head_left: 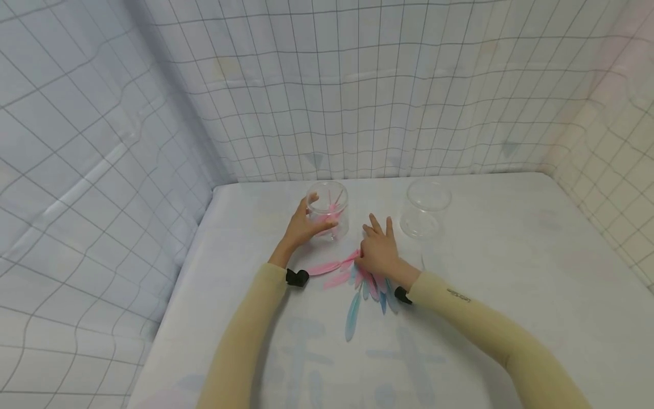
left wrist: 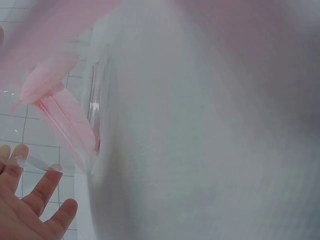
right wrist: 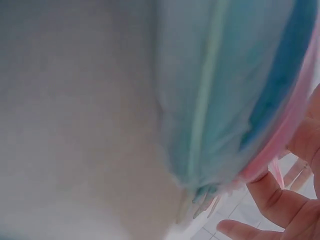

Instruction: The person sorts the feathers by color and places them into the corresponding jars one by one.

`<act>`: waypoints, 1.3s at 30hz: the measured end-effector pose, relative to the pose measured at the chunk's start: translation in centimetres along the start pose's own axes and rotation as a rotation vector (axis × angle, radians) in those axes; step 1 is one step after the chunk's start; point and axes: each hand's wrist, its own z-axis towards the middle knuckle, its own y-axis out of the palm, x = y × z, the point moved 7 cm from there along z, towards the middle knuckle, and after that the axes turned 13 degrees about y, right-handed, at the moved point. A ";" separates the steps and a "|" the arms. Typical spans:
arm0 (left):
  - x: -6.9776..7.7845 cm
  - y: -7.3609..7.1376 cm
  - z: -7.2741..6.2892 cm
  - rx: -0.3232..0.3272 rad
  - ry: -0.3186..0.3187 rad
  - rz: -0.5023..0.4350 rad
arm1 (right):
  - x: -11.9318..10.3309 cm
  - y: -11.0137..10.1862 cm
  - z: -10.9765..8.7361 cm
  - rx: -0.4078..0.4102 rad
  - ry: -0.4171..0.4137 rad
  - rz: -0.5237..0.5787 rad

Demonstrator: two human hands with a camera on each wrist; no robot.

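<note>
My left hand [head_left: 301, 228] holds a clear glass jar [head_left: 342, 226] from its left side, thumb along the front and fingers behind. Inside the jar stand pink feathers [head_left: 333, 215]; the left wrist view shows them through the glass, with several fingertips [left wrist: 52, 175] at its far side. To the right, my right hand [head_left: 380, 254] is low over a spread of pink and blue feathers [head_left: 373, 287], thumb and index finger pinching a pink feather [head_left: 351, 258]. In the right wrist view a pale teal feather [right wrist: 200, 95] fills the foreground, and the index finger meets a pink one.
A second clear glass jar [head_left: 426, 218] stands at the back right, beyond the right hand. One blue feather [head_left: 352, 317] lies nearest the front of the pile. The white-covered table [head_left: 490, 244] ends at a grid-patterned curtain [head_left: 368, 96], with more curtain on both sides.
</note>
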 end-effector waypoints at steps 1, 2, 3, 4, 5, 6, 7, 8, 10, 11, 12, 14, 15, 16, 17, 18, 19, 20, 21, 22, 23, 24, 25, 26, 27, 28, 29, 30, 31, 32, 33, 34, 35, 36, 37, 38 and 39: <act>0.0 0.0 0.0 -0.001 -0.001 -0.001 | 0.0 0.1 0.0 -0.013 0.008 0.004; 0.0 0.0 0.0 -0.003 -0.002 -0.002 | 0.0 0.2 0.1 -0.026 0.017 0.011; 0.1 0.0 0.0 -0.003 -0.003 -0.005 | 0.0 0.3 0.1 -0.046 0.029 0.015; 0.1 0.0 0.0 -0.003 -0.005 -0.004 | 0.0 0.4 0.1 -0.064 0.037 0.023; 0.1 0.0 0.0 -0.002 -0.005 -0.006 | -0.1 0.4 0.1 -0.078 0.042 0.027; 0.1 0.0 0.0 -0.003 -0.005 -0.006 | -0.1 0.5 0.2 -0.091 0.046 0.025; 0.1 0.0 0.0 -0.004 -0.005 -0.006 | -0.1 0.5 0.1 -0.101 0.049 0.026; 0.1 0.0 0.0 -0.004 -0.007 -0.007 | -0.1 0.5 0.1 -0.110 0.053 0.030; 0.1 0.0 0.0 -0.006 -0.010 -0.008 | -0.1 0.6 0.0 -0.128 0.063 0.036; 0.1 0.1 -0.1 -0.007 -0.010 -0.011 | -0.1 0.6 0.0 -0.133 0.065 0.040; 0.1 0.1 -0.1 -0.009 -0.011 -0.013 | -0.1 0.6 -0.1 -0.140 0.068 0.047; 0.1 0.1 -0.2 -0.007 -0.016 -0.017 | 0.0 0.4 -0.3 -0.154 0.068 0.068; 0.0 0.1 -0.2 -0.006 -0.016 -0.016 | 0.0 0.2 -0.4 -0.158 0.067 0.075; 0.0 0.1 -0.3 -0.006 -0.016 -0.016 | 0.0 -0.1 -0.5 -0.157 0.062 0.087; 0.0 0.1 -0.3 -0.004 -0.015 -0.016 | 0.0 -0.5 -0.6 -0.155 0.056 0.102; 0.0 0.0 -0.2 -0.002 -0.014 -0.015 | 0.0 -0.9 -0.7 -0.152 0.051 0.121; -0.1 0.0 -0.2 -0.001 -0.015 -0.013 | 0.0 -1.4 -0.7 -0.142 0.042 0.142; -0.1 0.0 -0.2 -0.001 -0.014 -0.013 | 0.1 -2.0 -0.8 -0.127 0.035 0.166; -0.1 0.0 -0.2 -0.001 -0.014 -0.014 | 0.2 -2.5 -0.8 -0.112 0.030 0.198; -0.1 0.0 -0.1 0.000 -0.015 -0.015 | 0.3 -3.2 -0.8 -0.090 0.023 0.234; 0.0 0.0 -0.1 0.000 -0.015 -0.017 | 0.4 -3.8 -0.7 -0.067 0.017 0.270; 0.0 0.0 -0.1 0.001 -0.014 -0.018 | 0.5 -4.4 -0.6 -0.040 0.010 0.306; 0.0 0.0 -0.1 0.001 -0.015 -0.019 | 0.7 -5.0 -0.5 -0.012 0.002 0.344; 0.0 0.1 -0.1 0.001 -0.013 -0.021 | 0.8 -5.6 -0.4 0.020 -0.006 0.378; 0.0 0.1 -0.1 -0.001 -0.013 -0.022 | 0.9 -6.3 -0.2 0.054 -0.015 0.413; 0.1 0.1 -0.1 -0.002 -0.013 -0.021 | 1.0 -6.9 0.0 0.094 -0.028 0.444; 0.1 0.0 -0.1 -0.003 -0.012 -0.021 | 1.1 -7.5 0.2 0.133 -0.042 0.477; 0.1 0.0 -0.1 -0.005 -0.010 -0.022 | 1.2 -8.0 0.5 0.172 -0.055 0.512; 0.2 0.0 -0.1 -0.006 -0.009 -0.021 | 1.4 -8.6 0.7 0.207 -0.062 0.550; 0.2 0.0 -0.1 -0.008 -0.008 -0.021 | 1.6 -9.1 1.0 0.242 -0.064 0.593; 0.3 0.0 -0.1 -0.009 -0.008 -0.020 | 1.8 -9.6 1.3 0.269 -0.063 0.645; 0.3 0.0 -0.1 -0.010 -0.006 -0.020 | 2.0 -10.0 1.6 0.293 -0.055 0.698; 0.4 0.0 -0.1 -0.010 -0.005 -0.021 | 2.2 -10.4 1.9 0.313 -0.045 0.755; 0.4 0.0 -0.1 -0.011 -0.004 -0.021 | 2.4 -10.8 2.2 0.330 -0.027 0.811; 0.4 0.0 -0.1 -0.012 -0.004 -0.019 | 2.6 -11.1 2.5 0.347 -0.008 0.866; 0.3 -0.1 -0.1 -0.012 -0.003 -0.018 | 2.7 -11.5 2.7 0.373 0.008 0.913; 0.3 -0.1 -0.2 -0.014 -0.002 -0.017 | 2.7 -11.9 3.0 0.400 0.023 0.954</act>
